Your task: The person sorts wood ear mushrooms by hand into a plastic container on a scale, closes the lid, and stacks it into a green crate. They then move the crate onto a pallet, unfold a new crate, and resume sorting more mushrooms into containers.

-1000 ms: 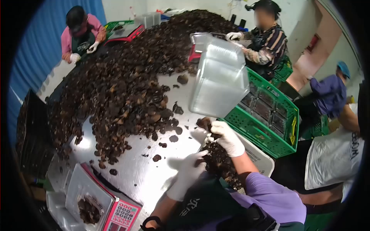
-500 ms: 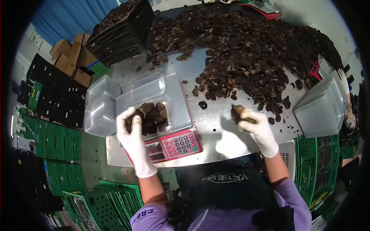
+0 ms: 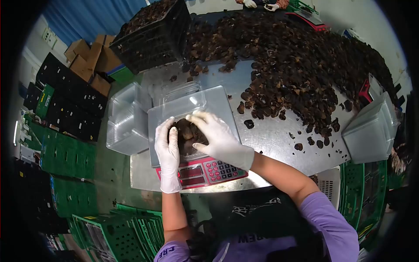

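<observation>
A clear plastic box (image 3: 201,101), its lid folded back, sits on the digital scale's plate (image 3: 219,104). Dark brown wood ear mushrooms (image 3: 187,133) fill the box. My left hand (image 3: 167,146), in a white glove, grips the box's left side, thumb over the mushrooms. My gloved right hand (image 3: 218,137) reaches across from the right, fingers and thumb spread over the pile and touching it. The two hands partly hide the box walls. Below them, the red panel (image 3: 214,171) of the scale faces me, partly covered by my right wrist.
A large heap of wood ears (image 3: 292,65) covers the table's far side. Stacked clear boxes (image 3: 128,120) stand left, more boxes (image 3: 373,126) right. A black crate (image 3: 150,43) stands at back left. Green crates (image 3: 72,166) are beyond the table. Another person's gloved hands (image 3: 262,5) show at the top.
My right hand has moved left, from above the table with wood ears in it, to the box on the scale. My left hand stays at the box. The view has shifted slightly.
</observation>
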Motion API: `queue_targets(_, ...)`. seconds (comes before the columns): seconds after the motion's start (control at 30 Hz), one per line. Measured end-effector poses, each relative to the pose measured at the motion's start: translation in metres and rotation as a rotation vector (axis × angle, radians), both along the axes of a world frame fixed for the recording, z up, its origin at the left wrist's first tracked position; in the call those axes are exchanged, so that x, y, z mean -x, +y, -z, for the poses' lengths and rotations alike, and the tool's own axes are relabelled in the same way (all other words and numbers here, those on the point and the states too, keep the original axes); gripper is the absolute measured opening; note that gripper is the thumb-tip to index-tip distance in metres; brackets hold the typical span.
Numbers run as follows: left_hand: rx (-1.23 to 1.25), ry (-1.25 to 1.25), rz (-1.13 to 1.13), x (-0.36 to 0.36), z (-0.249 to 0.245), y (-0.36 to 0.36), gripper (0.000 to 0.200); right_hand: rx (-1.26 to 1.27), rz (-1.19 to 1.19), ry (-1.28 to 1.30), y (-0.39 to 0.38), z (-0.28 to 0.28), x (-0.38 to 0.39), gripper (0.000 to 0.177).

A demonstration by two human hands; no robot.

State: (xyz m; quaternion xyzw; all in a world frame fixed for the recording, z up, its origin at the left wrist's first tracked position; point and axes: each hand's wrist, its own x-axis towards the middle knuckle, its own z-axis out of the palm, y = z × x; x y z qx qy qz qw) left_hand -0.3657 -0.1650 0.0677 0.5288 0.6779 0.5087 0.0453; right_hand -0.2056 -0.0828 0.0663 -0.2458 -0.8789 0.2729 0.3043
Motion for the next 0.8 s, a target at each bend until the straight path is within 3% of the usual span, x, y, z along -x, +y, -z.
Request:
queue_targets(0.1,-0.028,0.007,-0.051,0.003,-0.004,-0.007,0.032,0.227,0.003,0.119,0.001,-0.012,-0.018,0.072)
queue_targets(0.4,-0.05,-0.159,-0.127,0.009,-0.007,-0.035,0.033,0.138,0.152,0.202,0.001,0.009,-0.057,0.051)
queue_targets(0.5,-0.043,-0.108,-0.21,0.023,-0.006,-0.046,0.032,0.122,0.205,0.183,0.002,0.02,-0.07,0.049)
queue_targets(0.8,-0.089,-0.152,-0.267,0.036,-0.016,-0.06,0.029,0.217,0.319,0.174,-0.008,0.029,-0.117,0.039)
